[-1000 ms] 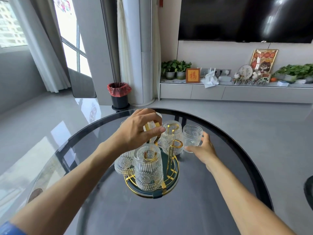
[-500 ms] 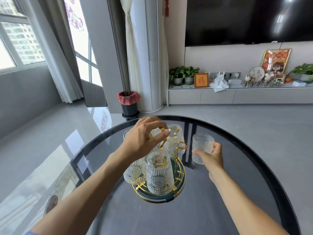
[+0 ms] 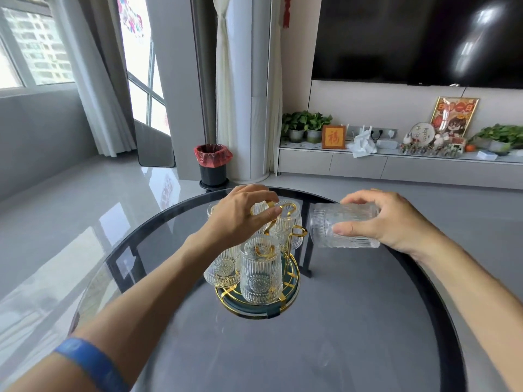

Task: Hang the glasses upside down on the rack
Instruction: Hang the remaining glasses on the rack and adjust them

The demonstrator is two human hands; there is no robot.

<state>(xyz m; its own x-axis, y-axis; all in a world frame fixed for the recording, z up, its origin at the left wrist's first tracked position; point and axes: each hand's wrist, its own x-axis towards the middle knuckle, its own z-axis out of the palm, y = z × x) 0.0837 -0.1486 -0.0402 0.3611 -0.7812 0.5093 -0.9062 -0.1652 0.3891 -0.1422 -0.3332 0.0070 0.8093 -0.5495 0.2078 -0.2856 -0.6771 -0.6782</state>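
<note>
Nearest the camera, at lower left of the frame, a blue wristband point(image 3: 90, 363) circles the left forearm, which reaches up toward the middle of the round dark glass counter point(image 3: 353, 349). Just past the counter's centre stands the gold wire rack point(image 3: 283, 290) on its round base, with ribbed clear glasses already hanging mouth-down on it: the nearest one point(image 3: 261, 274) in front, another point(image 3: 222, 268) to its left, and a further one point(image 3: 285, 224) behind. An empty gold loop point(image 3: 297, 232) of the rack stands free on the right side. The left hand point(image 3: 240, 219) is closed around the rack's top, thumb and forefinger pinched on the gold handle, just as it was half a second ago. What differs is the right side of the frame: the loose ribbed glass point(image 3: 343, 229), which half a second ago stood upright on the counter beside the rack with the fingers only at its side, is now lifted clear of the counter and tipped onto its side, its thick base pointing left toward the rack. The right hand point(image 3: 387, 222) wraps it from above, fingers curled over the top and the thumb pressed on the near wall. The glass hangs just right of the rack, not touching it. Beyond the counter a bin with a red liner point(image 3: 212, 162) stands on the grey floor.
</note>
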